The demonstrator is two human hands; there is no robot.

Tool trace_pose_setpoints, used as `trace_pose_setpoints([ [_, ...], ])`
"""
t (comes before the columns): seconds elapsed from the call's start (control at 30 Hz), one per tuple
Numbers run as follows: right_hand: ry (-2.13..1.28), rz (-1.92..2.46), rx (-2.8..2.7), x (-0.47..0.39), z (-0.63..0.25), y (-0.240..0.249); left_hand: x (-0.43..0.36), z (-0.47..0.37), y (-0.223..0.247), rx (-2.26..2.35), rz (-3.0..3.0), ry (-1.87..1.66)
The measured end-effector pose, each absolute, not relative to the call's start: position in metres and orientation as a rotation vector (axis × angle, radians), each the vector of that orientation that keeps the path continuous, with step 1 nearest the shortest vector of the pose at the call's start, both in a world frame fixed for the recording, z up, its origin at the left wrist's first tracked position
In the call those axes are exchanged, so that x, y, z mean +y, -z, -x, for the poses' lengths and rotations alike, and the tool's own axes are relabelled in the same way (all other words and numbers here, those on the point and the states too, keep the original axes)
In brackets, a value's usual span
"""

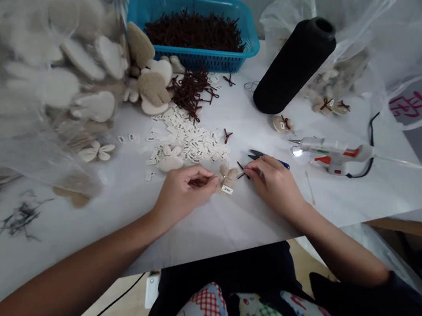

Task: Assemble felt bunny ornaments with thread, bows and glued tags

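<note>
My left hand (187,189) is closed in a pinch at the left edge of a small beige fuzzy fabric piece (228,173). A white printed label (227,189) sits on the lower part of that piece. Just to its right, my right hand (274,183) pinches a thin dark brown ribbon bow (240,169), partly hidden by the fingers. Snips with dark blades (256,154) and blue handles lie on the table, partly under the right hand. A cream petal-shaped piece (170,159) rests beyond the left hand, beside a spread of small white labels (192,134).
Brown bows (192,92) lie piled before a blue basket (202,66) of more. A clear bag of fabric pieces (58,90) fills the left. Toward the right stand a black thread cone (292,67) and a glue gun (330,152) with a cord. Finished-looking bowed pieces (282,123) lie nearby.
</note>
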State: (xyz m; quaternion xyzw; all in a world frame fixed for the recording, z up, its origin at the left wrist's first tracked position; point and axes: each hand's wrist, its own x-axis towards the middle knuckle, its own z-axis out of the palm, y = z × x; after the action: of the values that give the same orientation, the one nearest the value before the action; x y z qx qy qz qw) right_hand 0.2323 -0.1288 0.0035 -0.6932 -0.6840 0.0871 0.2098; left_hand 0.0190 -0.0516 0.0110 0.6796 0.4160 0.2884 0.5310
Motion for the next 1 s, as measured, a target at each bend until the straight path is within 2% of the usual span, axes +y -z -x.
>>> trace_pose_setpoints([
  [0.23,-0.14,1.96,-1.933,-0.133,-0.229,0.0,-0.046,-0.017,-0.007,0.958,-1.726,-0.583],
  [0.5,-0.29,1.614,-2.001,-0.133,-0.217,-0.015,-0.04,-0.018,-0.007,0.952,-1.781,-0.428],
  [1.0,-0.359,1.528,-2.246,-0.127,-0.212,-0.008,-0.037,-0.018,-0.002,0.865,-1.854,-0.429],
])
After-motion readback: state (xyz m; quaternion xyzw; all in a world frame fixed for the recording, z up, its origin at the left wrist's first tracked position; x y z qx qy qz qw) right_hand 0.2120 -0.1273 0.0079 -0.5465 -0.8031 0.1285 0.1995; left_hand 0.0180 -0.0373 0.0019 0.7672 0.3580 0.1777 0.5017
